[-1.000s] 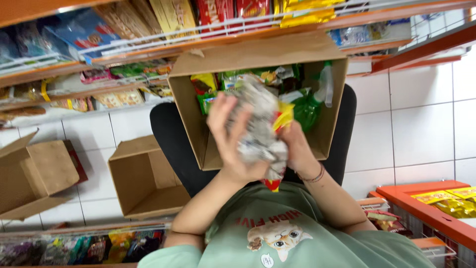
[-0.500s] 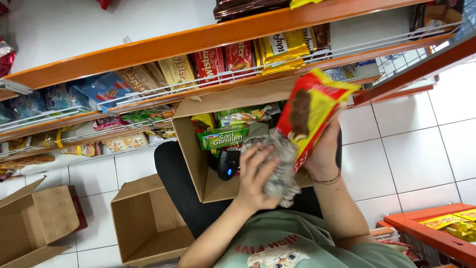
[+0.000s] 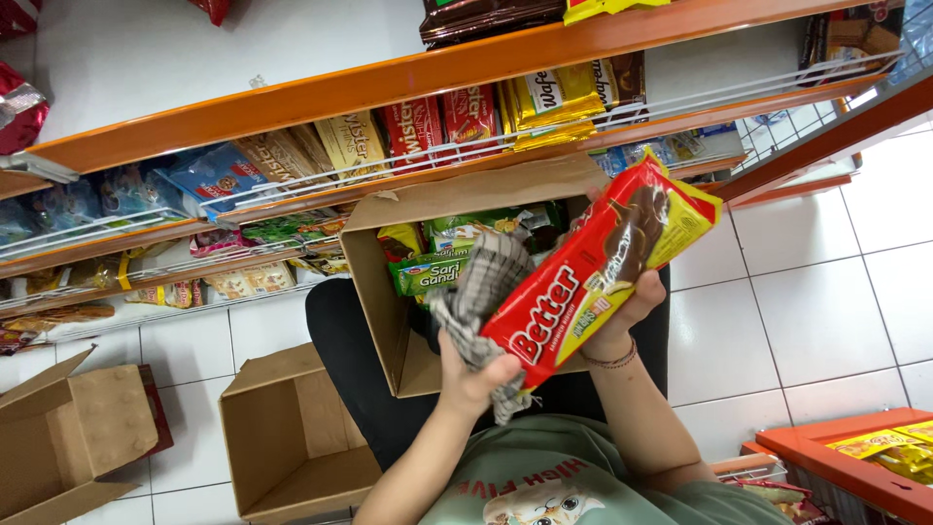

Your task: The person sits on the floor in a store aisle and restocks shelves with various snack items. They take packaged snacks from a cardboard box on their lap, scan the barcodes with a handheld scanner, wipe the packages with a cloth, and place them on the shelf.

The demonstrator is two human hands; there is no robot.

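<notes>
My right hand [image 3: 622, 313], with a bracelet on the wrist, holds a long red and yellow snack packet [image 3: 593, 277] slantwise above an open cardboard box [image 3: 381, 292] on my lap. My left hand [image 3: 466, 381] grips a grey checked cloth [image 3: 481, 287] that presses against the packet's lower left end. The box holds green snack packets [image 3: 437, 272] and other wrapped goods, partly hidden behind the packet and cloth.
Orange shelves [image 3: 389, 78] with white wire fronts carry red, yellow and blue packets ahead of me. Two open, empty cardboard boxes [image 3: 292, 437] [image 3: 68, 428] stand on the white tiled floor at left. An orange rack [image 3: 846, 457] with yellow packets sits at lower right.
My right hand has lifted the packet out of the cloth bundle and turned it flat, so its front faces me. The cloth has shifted to the packet's left end. The view has tilted up to the shelves.
</notes>
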